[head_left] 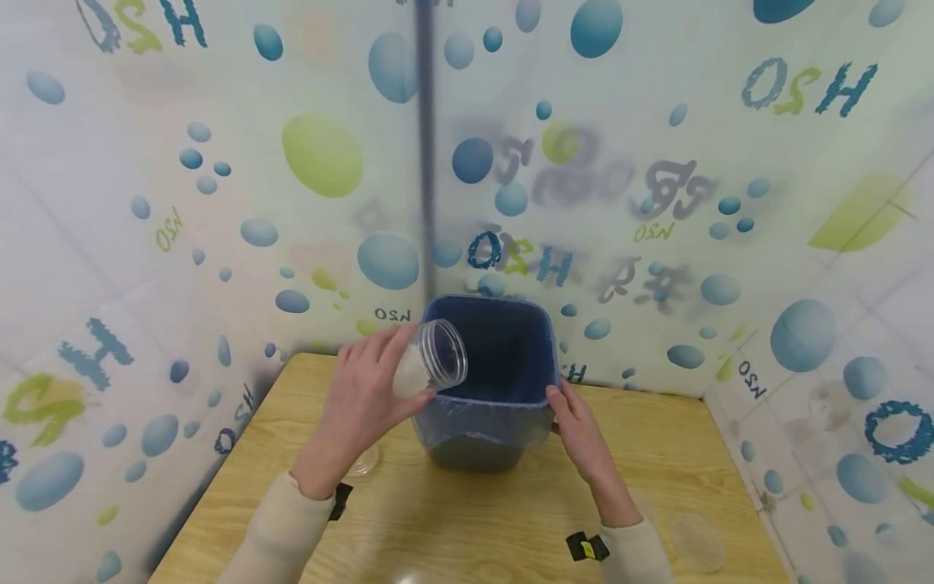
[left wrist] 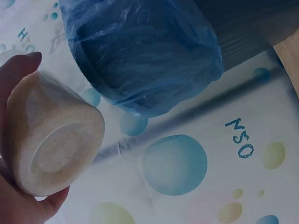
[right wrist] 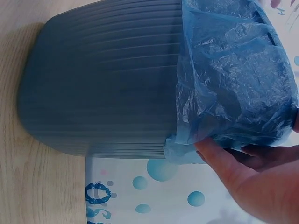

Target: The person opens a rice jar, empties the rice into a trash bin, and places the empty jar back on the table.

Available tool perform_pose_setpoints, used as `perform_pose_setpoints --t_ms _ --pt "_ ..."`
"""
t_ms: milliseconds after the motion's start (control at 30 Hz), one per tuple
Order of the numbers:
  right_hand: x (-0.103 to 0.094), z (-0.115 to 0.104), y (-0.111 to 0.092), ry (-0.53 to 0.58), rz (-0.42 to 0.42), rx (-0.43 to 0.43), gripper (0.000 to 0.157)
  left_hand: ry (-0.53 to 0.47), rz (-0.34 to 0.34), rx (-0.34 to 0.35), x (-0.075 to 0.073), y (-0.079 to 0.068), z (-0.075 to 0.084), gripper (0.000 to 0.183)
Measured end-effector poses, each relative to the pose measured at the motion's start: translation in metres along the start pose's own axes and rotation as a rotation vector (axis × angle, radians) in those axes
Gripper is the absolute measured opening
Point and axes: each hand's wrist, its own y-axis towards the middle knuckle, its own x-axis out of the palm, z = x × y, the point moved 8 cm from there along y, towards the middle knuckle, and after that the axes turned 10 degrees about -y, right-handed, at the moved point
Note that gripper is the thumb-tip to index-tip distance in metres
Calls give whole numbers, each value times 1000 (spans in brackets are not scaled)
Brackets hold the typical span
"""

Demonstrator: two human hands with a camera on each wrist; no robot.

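My left hand (head_left: 368,397) grips a clear plastic jar (head_left: 430,357), tipped on its side with its open threaded mouth at the near left rim of the bin. In the left wrist view the jar's base (left wrist: 63,151) faces the camera, and an off-white content shows through the wall. A dark blue-grey trash bin (head_left: 474,454) stands upright on the table, lined with a thin blue plastic bag (right wrist: 238,70) folded over its rim. My right hand (head_left: 584,434) holds the right side of the rim, thumb over the bag and fingers on the outside.
The wooden table (head_left: 452,527) meets printed wall sheeting (head_left: 635,268) at the back and sides. A clear round piece (head_left: 364,461) lies beside my left wrist, and a translucent disc (head_left: 696,542) lies at the front right.
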Motion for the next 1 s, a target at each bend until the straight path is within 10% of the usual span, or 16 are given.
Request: perform_pose_setpoints --t_ms 1000 --pt "0 2 -1 -24 14 17 63 206 -100 49 14 12 -9 96"
